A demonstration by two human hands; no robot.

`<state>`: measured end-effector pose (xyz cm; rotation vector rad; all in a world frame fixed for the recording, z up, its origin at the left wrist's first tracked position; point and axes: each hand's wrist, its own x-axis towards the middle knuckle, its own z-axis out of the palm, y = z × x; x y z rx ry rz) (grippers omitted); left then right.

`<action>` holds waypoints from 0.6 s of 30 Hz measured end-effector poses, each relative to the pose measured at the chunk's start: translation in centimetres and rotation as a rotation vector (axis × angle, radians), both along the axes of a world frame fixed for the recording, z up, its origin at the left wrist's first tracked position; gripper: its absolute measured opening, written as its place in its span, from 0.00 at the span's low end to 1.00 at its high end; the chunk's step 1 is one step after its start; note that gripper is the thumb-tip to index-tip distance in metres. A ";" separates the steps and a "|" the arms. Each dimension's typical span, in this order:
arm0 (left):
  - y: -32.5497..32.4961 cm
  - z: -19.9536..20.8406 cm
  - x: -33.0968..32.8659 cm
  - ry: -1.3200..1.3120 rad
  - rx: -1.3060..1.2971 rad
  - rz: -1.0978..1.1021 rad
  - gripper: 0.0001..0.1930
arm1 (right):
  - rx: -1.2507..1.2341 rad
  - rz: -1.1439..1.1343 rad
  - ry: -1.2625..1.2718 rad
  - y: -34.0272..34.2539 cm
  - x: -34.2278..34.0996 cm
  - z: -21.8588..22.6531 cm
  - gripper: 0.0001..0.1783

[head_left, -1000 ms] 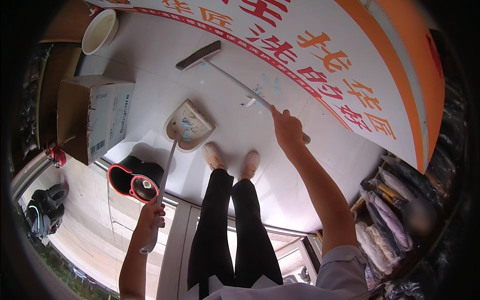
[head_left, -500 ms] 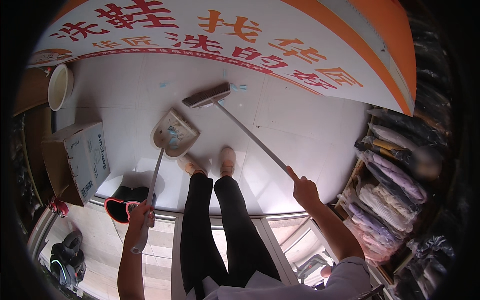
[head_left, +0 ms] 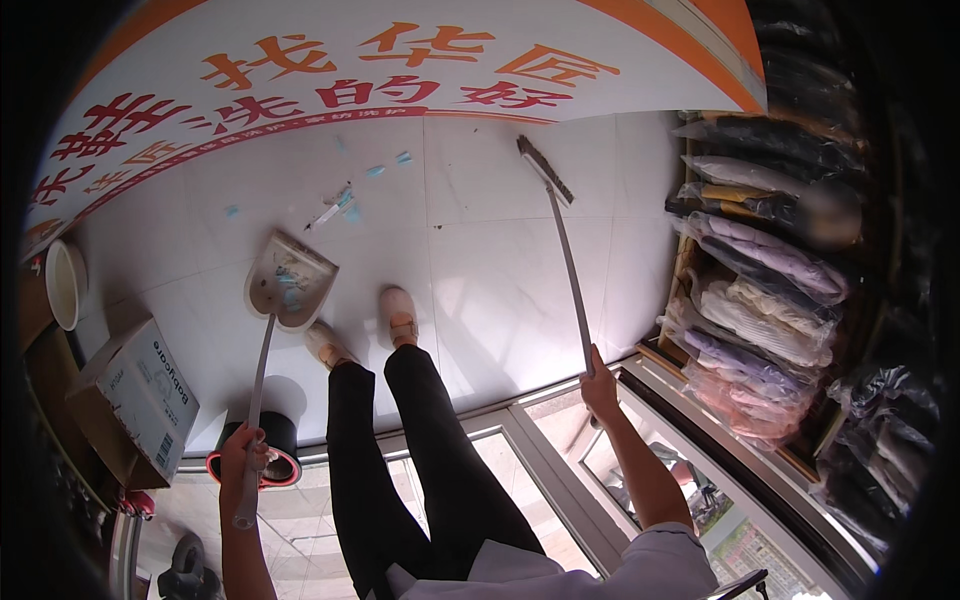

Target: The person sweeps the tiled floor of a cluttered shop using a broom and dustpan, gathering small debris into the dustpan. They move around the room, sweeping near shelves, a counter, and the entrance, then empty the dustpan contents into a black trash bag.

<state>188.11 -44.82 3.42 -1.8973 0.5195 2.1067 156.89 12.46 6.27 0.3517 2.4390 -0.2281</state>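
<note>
The left hand (head_left: 246,457) has its fingers wrapped round the long grey handle (head_left: 262,370) of a beige, rounded plastic dustpan (head_left: 263,290), which sits on the pale tiled floor (head_left: 480,250), holding light-blue scraps (head_left: 291,298). The right hand (head_left: 599,391) grips a grey-sticked, dark-bristled broom (head_left: 570,265), its head well right of loose blue pieces (head_left: 376,171).

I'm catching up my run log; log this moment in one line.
left hand: gripping dustpan handle | right hand: gripping broom handle | dustpan: blue scraps inside | tiled floor: other blue scraps
</note>
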 end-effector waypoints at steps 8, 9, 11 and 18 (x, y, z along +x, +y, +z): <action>-0.5 -1.2 0.2 -0.018 0.022 -0.024 0.05 | -0.327 -0.440 -0.125 -2.3 -8.6 -9.3 0.29; -0.5 -1.1 0.3 -0.025 0.015 -0.025 0.06 | -0.376 -0.485 -0.136 -3.9 -7.4 -9.9 0.30; -1.0 -1.5 1.2 0.009 0.052 -0.059 0.05 | -0.414 -0.492 -0.108 -8.9 -3.3 -9.3 0.36; -0.2 -1.0 0.0 -0.010 0.006 0.018 0.05 | -0.589 -0.637 -0.352 -22.4 8.7 -2.2 0.44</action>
